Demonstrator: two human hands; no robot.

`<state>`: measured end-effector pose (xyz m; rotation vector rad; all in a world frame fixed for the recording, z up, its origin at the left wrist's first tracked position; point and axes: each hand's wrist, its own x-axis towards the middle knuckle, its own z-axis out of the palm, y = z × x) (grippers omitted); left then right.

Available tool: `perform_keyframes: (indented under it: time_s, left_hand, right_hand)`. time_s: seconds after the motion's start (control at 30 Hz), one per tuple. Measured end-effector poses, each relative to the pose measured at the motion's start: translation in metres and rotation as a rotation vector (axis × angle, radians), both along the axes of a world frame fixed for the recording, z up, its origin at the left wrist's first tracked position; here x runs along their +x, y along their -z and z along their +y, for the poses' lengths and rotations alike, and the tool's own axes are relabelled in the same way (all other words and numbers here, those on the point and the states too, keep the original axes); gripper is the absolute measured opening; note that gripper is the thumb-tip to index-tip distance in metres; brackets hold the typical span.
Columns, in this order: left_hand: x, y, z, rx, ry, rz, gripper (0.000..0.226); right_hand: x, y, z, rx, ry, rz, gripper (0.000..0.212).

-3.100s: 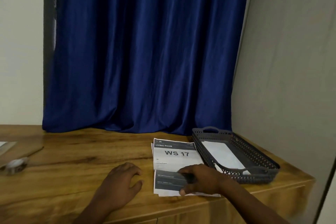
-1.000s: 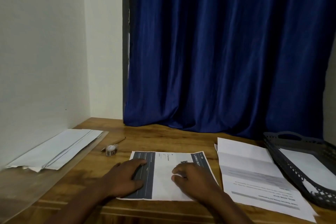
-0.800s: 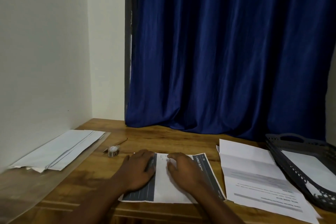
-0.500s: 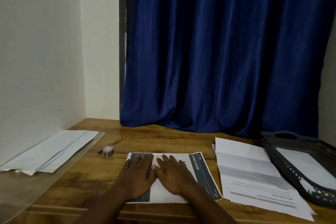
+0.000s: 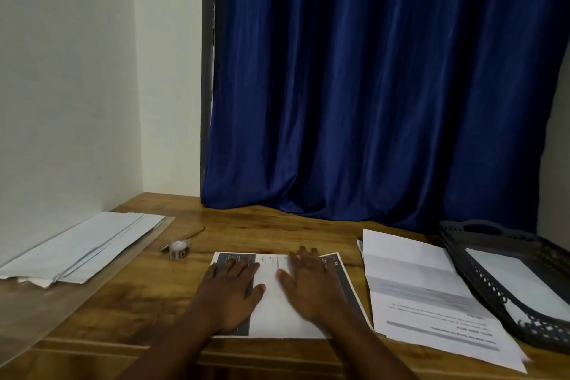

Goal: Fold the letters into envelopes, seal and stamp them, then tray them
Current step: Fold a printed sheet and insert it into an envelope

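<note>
A printed letter (image 5: 273, 311) with dark bands lies sideways at the table's front edge. My left hand (image 5: 229, 290) lies flat on its left part, fingers straight. My right hand (image 5: 311, 282) lies flat on its right part, fingers spread. A pile of further letters (image 5: 422, 293) with fold creases sits to the right. White envelopes (image 5: 83, 245) are stacked at the far left on a clear plastic sheet. A small roll of stamps (image 5: 179, 248) stands between envelopes and letter. The dark mesh tray (image 5: 493, 284) at the right holds a white envelope (image 5: 521, 284).
A thin stick or pencil (image 5: 194, 233) lies behind the stamp roll. A blue curtain (image 5: 370, 86) hangs behind the wooden table (image 5: 271, 231), with a white wall on the left. The clear plastic sheet (image 5: 40, 311) overhangs the left front.
Both hands have shifted on the sideways letter, from side by side near its middle to slightly apart, pressing it flat. The view has drifted a little.
</note>
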<state>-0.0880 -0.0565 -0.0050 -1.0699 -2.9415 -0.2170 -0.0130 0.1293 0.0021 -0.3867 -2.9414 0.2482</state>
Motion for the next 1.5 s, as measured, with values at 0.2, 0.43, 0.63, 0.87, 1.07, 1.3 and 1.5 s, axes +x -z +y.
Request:
perform_keyframes:
  time_s: [0.2,0.43,0.63,0.87,1.07,1.3,1.5]
  left_hand:
    - [-0.004,0.002,0.0,-0.01,0.014,0.023,0.137]
    - [-0.005,0.003,0.001,0.015,0.005,-0.005,0.115]
    - [-0.006,0.005,0.001,0.01,-0.002,-0.005,0.114]
    - [-0.003,0.003,0.002,-0.011,-0.016,-0.004,0.113]
    - [0.0,0.0,0.002,-0.01,-0.022,-0.016,0.109]
    - [0.001,-0.001,0.002,0.013,-0.02,-0.013,0.119]
    - [-0.003,0.003,0.002,0.01,-0.023,-0.023,0.101]
  right_hand:
    - [0.011,0.004,-0.031,-0.134,-0.175,-0.108,0.066]
    - [0.03,0.004,0.03,-0.082,0.001,-0.117,0.11]
    - [0.034,0.014,0.042,-0.072,0.257,0.006,0.094]
    - [0.034,-0.001,0.048,-0.181,0.317,0.254,0.079]
    - [0.028,-0.028,0.071,-0.484,0.377,0.214,0.08]
    - [0.027,-0.042,0.089,-0.541,0.249,-0.029,0.051]
    - [0.047,-0.074,0.065,-1.22,0.07,-0.054,0.049]
